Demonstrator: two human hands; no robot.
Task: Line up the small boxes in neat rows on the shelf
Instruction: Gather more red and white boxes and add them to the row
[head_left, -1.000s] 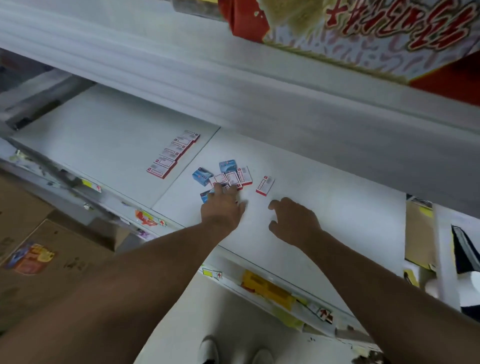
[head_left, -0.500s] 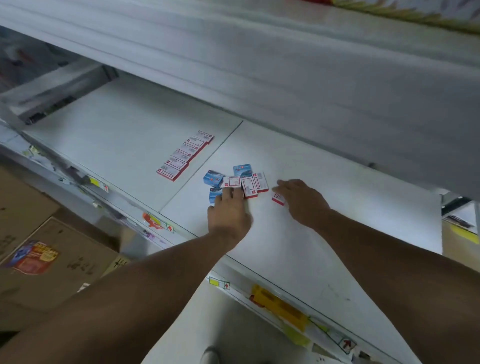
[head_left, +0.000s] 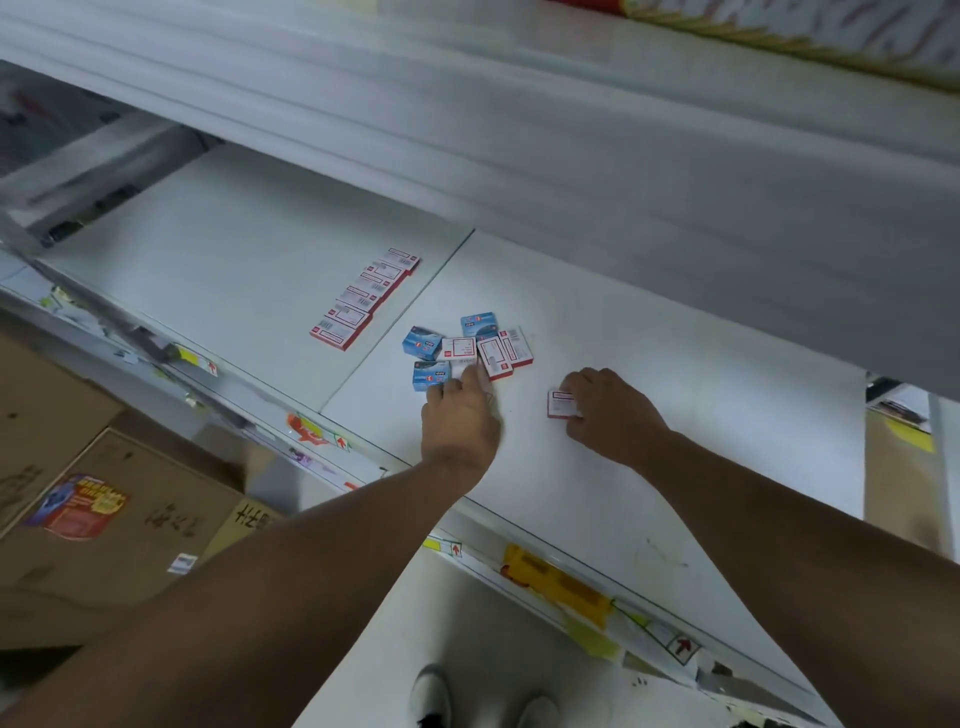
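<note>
Head view | right hand (head_left: 610, 415) pinches flat red-white box (head_left: 561, 404) | left hand (head_left: 460, 421) fingers spread, touching loose cardboard boxes (head_left: 470, 348)

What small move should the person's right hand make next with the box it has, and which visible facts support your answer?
Probably carry that red-and-white box left to the near end of the neat row. The right hand grips it apart from the loose pile, where the left hand rests, and the row is the only tidy line on the shelf.
</note>
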